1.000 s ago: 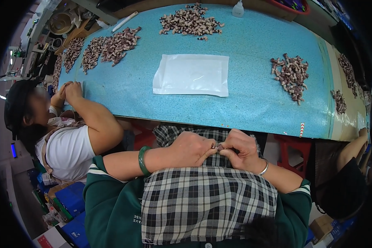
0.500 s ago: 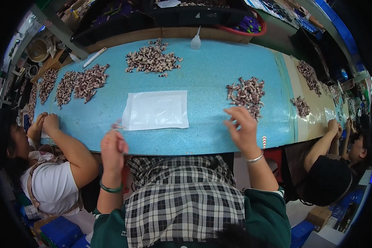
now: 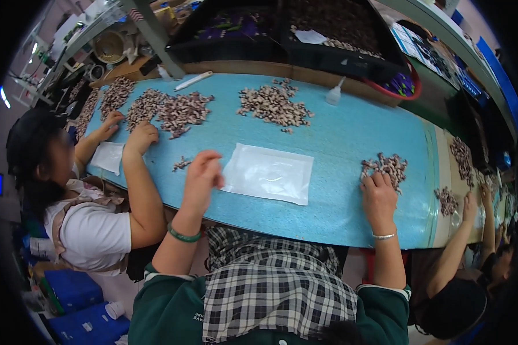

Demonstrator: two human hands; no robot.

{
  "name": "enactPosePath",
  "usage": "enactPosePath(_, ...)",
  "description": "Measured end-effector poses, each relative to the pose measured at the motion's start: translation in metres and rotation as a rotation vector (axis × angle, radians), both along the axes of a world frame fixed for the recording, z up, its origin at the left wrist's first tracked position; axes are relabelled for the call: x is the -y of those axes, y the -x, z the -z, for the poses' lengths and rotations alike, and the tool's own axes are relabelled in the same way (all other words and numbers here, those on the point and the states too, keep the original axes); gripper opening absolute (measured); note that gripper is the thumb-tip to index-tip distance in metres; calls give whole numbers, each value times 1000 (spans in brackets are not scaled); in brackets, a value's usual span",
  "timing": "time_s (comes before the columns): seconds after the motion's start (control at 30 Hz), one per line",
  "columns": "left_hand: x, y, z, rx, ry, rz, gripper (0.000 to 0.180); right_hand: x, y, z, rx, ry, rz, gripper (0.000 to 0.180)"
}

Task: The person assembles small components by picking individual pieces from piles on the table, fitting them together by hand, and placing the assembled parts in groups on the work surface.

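My left hand (image 3: 203, 178) hovers over the blue tabletop, left of a flat white pouch (image 3: 270, 172). Its fingers are bent but apart, and I see nothing in them. Just beyond that hand lies a small cluster of mottled pieces (image 3: 182, 163). My right hand (image 3: 380, 198) reaches down onto the near side of a pile of small brown-and-white pieces (image 3: 392, 167). Its fingers are drawn together at the pile, and their tips are hidden, so what they grip cannot be made out. The pouch lies flat between my hands.
A larger pile of similar pieces (image 3: 273, 104) lies at the far middle, beside a white squeeze bottle (image 3: 334, 94). More piles (image 3: 184, 112) and a white pen-like tool (image 3: 193, 80) are at far left. Black bins (image 3: 342, 60) line the back. Co-workers sit on both sides.
The view has swung left. My right hand has gone from open above the table to the right pile. By my left hand, a cluster of pieces now lies loose on the table.
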State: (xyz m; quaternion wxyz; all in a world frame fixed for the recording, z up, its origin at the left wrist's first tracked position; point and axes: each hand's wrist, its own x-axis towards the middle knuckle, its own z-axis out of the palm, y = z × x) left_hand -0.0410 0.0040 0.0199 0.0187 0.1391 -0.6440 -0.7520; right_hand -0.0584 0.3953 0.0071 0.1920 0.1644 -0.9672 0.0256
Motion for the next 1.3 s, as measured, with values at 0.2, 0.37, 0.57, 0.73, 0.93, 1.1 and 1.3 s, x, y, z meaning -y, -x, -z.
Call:
enactPosePath(0.2,-65,82,-10,-627,1226,366,14,23,-4,-1,513,1056,-78,4)
enactPosePath(0.37,-96,133,7,-587,1533,528,16,33,-12,19,818,1554,14,4)
enactPosePath(0.57,-94,130,10,-690,1561,512,17,19,-33,0,272,556,-37,14)
enactPosePath(0.73,-91,113,-10,-616,1224,473,14,26,-24,-13,137,441,-119,16)
enactPosePath(0.93,-77,59,-31,-199,249,573,6,34,-19,-11,257,228,-212,17)
enactPosePath(1.1,-63,13,-19,-47,-216,591,3,30,-19,-10,438,278,-213,18)
enactPosePath(1.3,-54,-13,-12,37,-325,545,3,50,-9,-27,605,594,-224,19)
